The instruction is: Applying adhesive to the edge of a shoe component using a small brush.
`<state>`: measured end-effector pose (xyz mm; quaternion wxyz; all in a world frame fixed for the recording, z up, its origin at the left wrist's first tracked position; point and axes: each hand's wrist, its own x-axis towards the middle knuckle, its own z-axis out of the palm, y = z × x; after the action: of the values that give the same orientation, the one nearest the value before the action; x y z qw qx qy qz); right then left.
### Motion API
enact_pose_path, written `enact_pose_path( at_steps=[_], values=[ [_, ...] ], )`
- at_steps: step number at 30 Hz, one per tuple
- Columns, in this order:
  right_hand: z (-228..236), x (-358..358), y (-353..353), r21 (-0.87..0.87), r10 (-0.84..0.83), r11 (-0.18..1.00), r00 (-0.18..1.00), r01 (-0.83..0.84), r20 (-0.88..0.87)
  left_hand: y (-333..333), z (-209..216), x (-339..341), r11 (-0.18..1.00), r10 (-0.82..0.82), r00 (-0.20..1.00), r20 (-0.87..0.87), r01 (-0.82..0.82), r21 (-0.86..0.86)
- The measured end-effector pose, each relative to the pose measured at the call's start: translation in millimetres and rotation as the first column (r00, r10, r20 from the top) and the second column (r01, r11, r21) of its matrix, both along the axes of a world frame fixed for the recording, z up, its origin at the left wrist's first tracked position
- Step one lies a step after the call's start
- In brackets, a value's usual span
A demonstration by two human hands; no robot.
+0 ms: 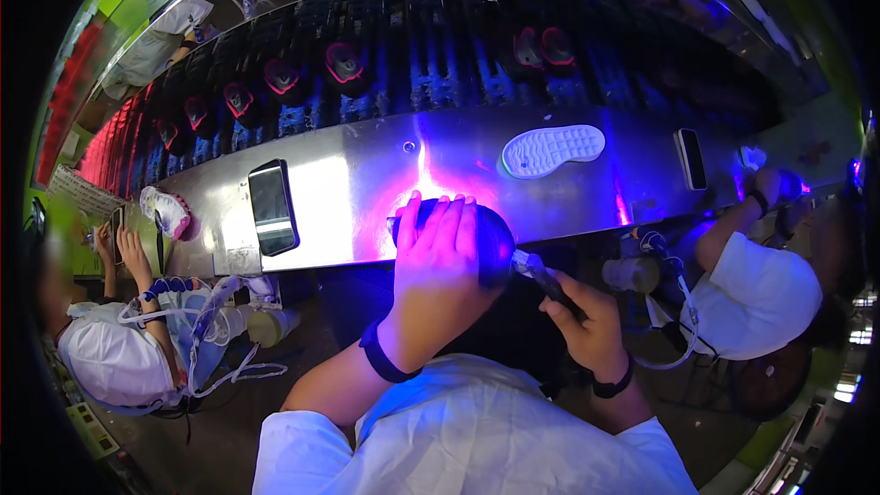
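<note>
1. Taking the white shoe sole (553, 150) as my landmark, the dark, rounded, shoe-like piece (498, 247) is nearer me and to its left, over the near edge of the steel table (367, 156).
2. My left hand (440, 261) lies across that piece, fingers extended, bracing it; I can't tell whether my thumb grips underneath.
3. My right hand (591, 325) is closed around the handle of a dark-handled tool with a pale head (556, 291), nearer me than the sole. The head is at the piece's right end; contact is unclear.
4. If my left palm lets up, pressure from the tool could roll the piece off the table edge.
5. If the tool skids on that curved surface, it could mark the piece or hit my left fingers.
6. The black smartphone (274, 208), well left of the sole, seems safe from a slip.
</note>
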<state>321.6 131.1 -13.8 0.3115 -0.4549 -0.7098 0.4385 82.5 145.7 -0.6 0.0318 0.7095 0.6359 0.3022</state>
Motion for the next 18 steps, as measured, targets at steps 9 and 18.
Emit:
enact_pose_path(
  at_steps=[9, 18],
  values=[
    [31.8, -48.6, 67.6, 0.216, 0.1, 0.963, 0.961, -0.158, 0.257, 38.2, -2.4, -60.1, 0.997, -0.062, 0.981, 0.183, 0.07, -0.039],
    [-26.9, -85.1, 75.8, 0.063, 0.06, 0.996, 0.998, -0.06, -0.002, 30.8, -15.2, -122.7, 0.966, -0.123, 0.987, 0.103, 0.143, -0.217]
  ],
)
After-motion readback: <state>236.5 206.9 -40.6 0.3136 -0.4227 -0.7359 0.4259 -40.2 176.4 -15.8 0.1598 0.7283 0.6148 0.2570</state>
